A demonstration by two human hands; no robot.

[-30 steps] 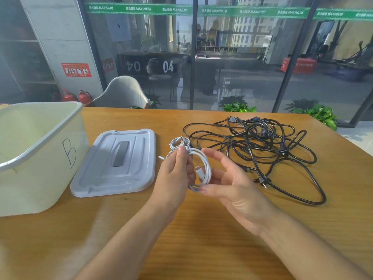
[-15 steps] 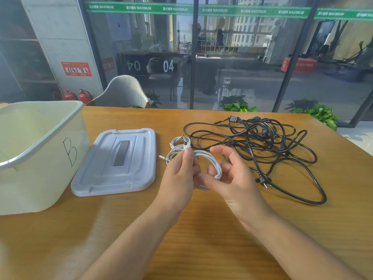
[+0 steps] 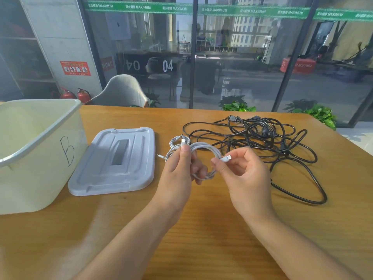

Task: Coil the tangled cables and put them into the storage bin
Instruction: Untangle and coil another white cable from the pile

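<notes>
A white cable [image 3: 203, 148] is wound into a small coil above the middle of the wooden table. My left hand [image 3: 179, 172] grips the coil on its left side, thumb on top. My right hand [image 3: 242, 172] pinches the cable's white plug end [image 3: 227, 158] at the coil's right side. A second small white cable [image 3: 177, 139] lies on the table just behind the coil. A tangle of black power cables [image 3: 262, 142] is spread over the table's right half. The pale storage bin [image 3: 40, 158], marked "B", stands at the left.
The bin's grey lid [image 3: 115, 162] lies flat between the bin and my hands. A grey chair [image 3: 123, 91] stands behind the table's far edge, before a glass wall. Green plants [image 3: 321, 114] sit past the far right corner.
My right hand has pulled out of the coil and now pinches the plug end at its right side. The coil has widened slightly. My left hand keeps its grip.
</notes>
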